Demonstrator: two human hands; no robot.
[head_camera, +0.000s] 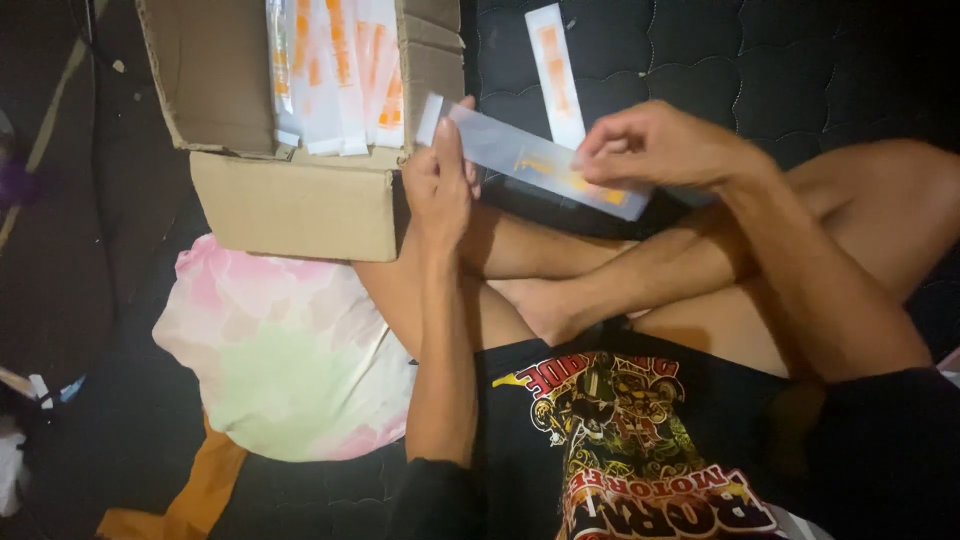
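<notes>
I hold a long clear plastic sleeve (520, 155) with an orange piece inside, stretched between both hands above my crossed legs. My left hand (440, 180) pinches its left end, next to the corner of an open cardboard box (290, 205). My right hand (655, 145) grips the sleeve's right part, fingers curled over it. Inside the box stand several similar white and orange packets (335, 70). Another such packet (557, 75) lies on the dark quilted mattress beyond my hands.
A pink and green pillow (285, 350) lies to the left of my knee, under the box's front. An orange cloth (205, 495) pokes out below it. Dark quilted mattress (800, 70) spreads to the right.
</notes>
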